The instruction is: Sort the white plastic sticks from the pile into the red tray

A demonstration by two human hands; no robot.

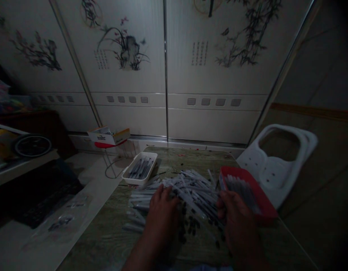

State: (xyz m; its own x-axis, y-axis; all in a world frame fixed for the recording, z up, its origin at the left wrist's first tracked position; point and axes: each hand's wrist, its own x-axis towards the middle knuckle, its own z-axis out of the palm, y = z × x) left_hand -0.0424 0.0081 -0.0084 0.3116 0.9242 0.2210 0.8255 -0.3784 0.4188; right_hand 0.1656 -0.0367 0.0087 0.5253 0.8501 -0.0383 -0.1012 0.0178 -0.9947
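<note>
Here, a white tray (134, 181) and red bin (266, 207) hold slim tubes (140, 168).

Pale, slender pens (194, 189) lie loosely heaped, crossing at angles. Small black cap-like pieces (193, 224) lie scattered nearer.

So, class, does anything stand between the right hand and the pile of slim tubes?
Nothing visible does: the right hand is at the right edge of the pile of slim tubes, beside the red bin. Loose dark pieces lie to that hand's left.
</note>
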